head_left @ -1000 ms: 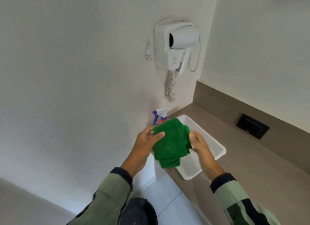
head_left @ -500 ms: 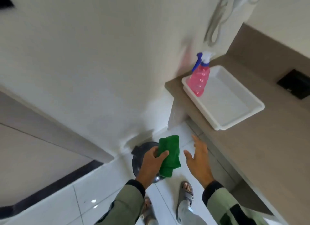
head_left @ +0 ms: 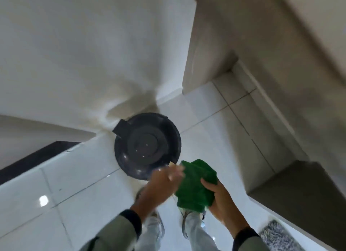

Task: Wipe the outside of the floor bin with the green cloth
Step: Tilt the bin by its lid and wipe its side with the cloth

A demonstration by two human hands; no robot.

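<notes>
No readable text, label, brand, number or sign shows on anything in view

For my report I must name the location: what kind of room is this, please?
Probably a bathroom or hotel washroom: glossy white floor tiles, a dark round floor bin by the wall, and a built-in counter.

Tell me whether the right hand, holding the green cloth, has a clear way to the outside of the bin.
Probably yes. The right hand grips the green cloth just short of the bin, with only bare floor tile between; the blurred left hand sits beside the path.
</notes>
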